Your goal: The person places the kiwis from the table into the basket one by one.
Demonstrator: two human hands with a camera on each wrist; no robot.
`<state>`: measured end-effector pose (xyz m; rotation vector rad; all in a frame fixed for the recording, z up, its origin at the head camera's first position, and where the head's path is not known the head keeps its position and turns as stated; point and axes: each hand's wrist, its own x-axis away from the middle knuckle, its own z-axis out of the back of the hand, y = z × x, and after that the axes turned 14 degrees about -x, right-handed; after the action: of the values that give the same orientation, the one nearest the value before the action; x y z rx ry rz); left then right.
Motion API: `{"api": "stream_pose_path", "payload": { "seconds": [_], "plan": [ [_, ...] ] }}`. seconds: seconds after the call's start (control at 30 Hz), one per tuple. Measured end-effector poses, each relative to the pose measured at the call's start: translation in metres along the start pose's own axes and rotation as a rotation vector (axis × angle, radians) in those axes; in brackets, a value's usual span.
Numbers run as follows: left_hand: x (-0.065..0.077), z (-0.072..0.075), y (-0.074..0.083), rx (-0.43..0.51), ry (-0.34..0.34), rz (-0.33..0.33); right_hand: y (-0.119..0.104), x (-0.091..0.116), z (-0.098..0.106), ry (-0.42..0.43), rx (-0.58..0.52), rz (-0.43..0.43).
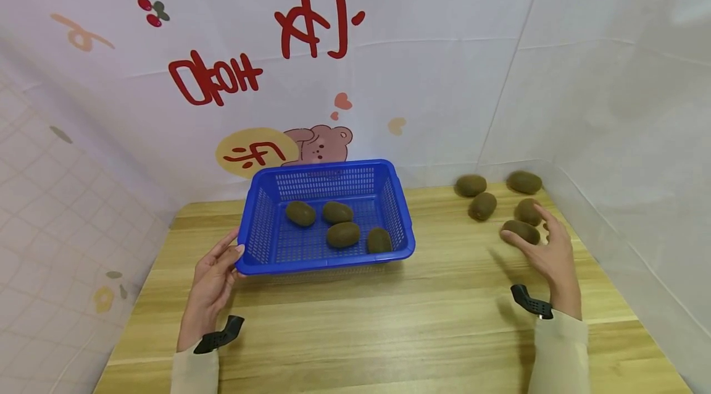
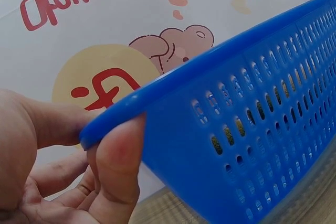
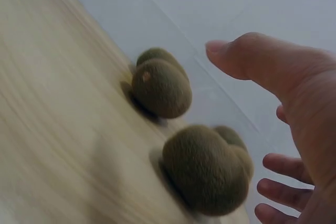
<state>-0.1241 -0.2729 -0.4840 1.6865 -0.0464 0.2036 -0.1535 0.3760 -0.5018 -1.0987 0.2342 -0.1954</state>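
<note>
My left hand (image 1: 211, 280) pinches the front left corner of a blue plastic basket (image 1: 311, 265), thumb and fingers on its rim (image 2: 118, 106). Several brown kiwis (image 1: 343, 234) lie inside the basket, apart from its left end. Over on the right, my right hand (image 1: 558, 258) is spread above the table, thumb and fingers apart around a near kiwi (image 1: 522, 232) and the one behind it (image 1: 526, 212). In the right wrist view a gap shows between the thumb (image 3: 252, 56) and the kiwis (image 3: 205, 171); nothing is in its grasp.
More kiwis lie toward the back right of the table, one (image 1: 471, 185) by the back wall, another (image 1: 482, 205) before it and one (image 1: 524, 182) near the corner. White printed sheeting (image 1: 433, 91) hangs behind the wooden table (image 1: 389, 332) and along both sides.
</note>
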Motion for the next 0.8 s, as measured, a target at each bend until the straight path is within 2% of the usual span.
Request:
{"api": "stream_pose_path", "payload": {
  "seconds": [0.13, 0.4, 0.6, 0.8],
  "plan": [
    [0.001, 0.0, 0.0, -0.004, 0.006, 0.004, 0.01, 0.0, 0.005, -0.035, 0.033, -0.038],
    [0.001, 0.0, 0.001, 0.017, -0.013, 0.003, 0.026, -0.002, 0.006, -0.123, 0.006, -0.105],
    [0.002, 0.0, 0.001, 0.017, -0.006, 0.014, 0.029, -0.003, 0.001, -0.091, 0.012, -0.114],
    [0.002, 0.001, 0.001, 0.031, -0.011, 0.008, 0.028, 0.0, -0.002, -0.016, 0.014, -0.116]
  ]
}}
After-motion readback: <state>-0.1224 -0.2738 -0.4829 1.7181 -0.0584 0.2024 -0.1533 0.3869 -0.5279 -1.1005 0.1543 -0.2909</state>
